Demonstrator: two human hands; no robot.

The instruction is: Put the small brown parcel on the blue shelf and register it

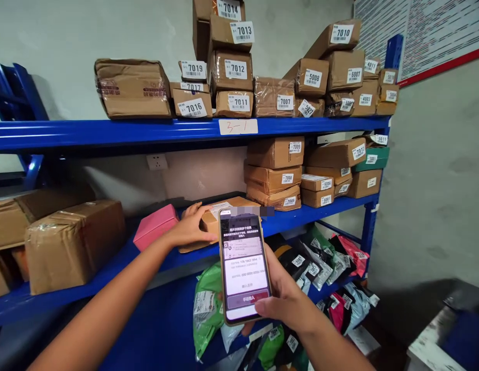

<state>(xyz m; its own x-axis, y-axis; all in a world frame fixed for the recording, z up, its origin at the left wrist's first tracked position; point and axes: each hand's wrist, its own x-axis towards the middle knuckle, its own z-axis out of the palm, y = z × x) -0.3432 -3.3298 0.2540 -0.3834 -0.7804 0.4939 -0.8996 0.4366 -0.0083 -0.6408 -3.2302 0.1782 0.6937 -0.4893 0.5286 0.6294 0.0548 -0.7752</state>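
My right hand (283, 291) holds a smartphone (245, 278) upright in front of me, its thumb at the lower right of the lit screen. Text and a dark button show on that screen. Behind the phone, a cardboard box (237, 202) with a white label lies on the middle shelf, partly hidden. Around the left end of this box, my left hand (191, 226) is closed, with the thumb toward the front and the fingers behind. Just left of that hand sits a pink box (156, 226).
Labelled cartons (274, 167) are stacked to the right on the blue middle shelf (177, 273). Large taped boxes (75, 242) stand at left. More parcels line the upper shelf (146, 129). Below hang a green bag (206, 309) and several plastic mailers (320, 263).
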